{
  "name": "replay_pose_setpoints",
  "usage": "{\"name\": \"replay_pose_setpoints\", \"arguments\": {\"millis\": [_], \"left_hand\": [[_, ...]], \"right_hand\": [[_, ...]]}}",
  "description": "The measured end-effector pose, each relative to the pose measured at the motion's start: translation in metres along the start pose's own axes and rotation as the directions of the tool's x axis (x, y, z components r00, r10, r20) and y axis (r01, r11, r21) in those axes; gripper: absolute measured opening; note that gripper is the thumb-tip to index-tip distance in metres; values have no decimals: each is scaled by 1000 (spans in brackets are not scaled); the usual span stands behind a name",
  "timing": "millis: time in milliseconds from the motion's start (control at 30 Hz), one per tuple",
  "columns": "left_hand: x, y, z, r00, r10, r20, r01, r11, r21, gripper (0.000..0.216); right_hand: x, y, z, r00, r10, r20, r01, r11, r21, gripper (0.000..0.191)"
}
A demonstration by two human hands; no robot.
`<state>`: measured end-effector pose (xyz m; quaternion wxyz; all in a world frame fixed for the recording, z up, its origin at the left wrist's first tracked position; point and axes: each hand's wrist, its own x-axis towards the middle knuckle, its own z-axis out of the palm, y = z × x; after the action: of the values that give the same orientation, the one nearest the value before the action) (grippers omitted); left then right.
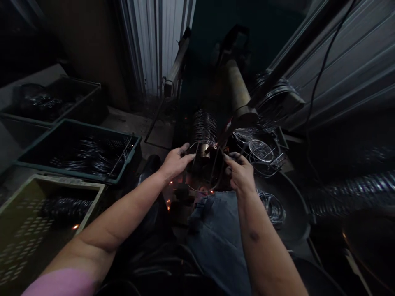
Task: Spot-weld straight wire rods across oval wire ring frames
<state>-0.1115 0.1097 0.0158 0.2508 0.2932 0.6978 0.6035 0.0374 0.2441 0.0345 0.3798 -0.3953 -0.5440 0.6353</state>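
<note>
A thin wire ring (219, 174) hangs between my two hands, just in front of a metal machine head. My left hand (177, 161) pinches its left side between thumb and fingers. On the opposite side, my right hand (240, 168) has its fingers closed on the same ring. A brass-coloured cylinder (204, 149) shows behind the ring, and a stack of wire rings (204, 125) sits on the machine beyond it. Orange sparks (168, 204) glow below my left hand. The lower part of the machine is too dark to make out.
A yellow crate (58, 181) and a green crate (92, 127) with wire parts stand at the left. Loose wire rings (261, 150) lie right of the machine, above a dark round basin (304, 213). A thick post (237, 86) rises ahead. Blue cloth (216, 234) covers my lap.
</note>
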Motion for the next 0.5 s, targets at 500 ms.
{"name": "replay_pose_setpoints", "arguments": {"millis": [500], "left_hand": [[-25,-129,28,878,-457,144,443,889,115,56]], "right_hand": [[-41,73,-65,983,181,-26,-183,972,-148,22]]}}
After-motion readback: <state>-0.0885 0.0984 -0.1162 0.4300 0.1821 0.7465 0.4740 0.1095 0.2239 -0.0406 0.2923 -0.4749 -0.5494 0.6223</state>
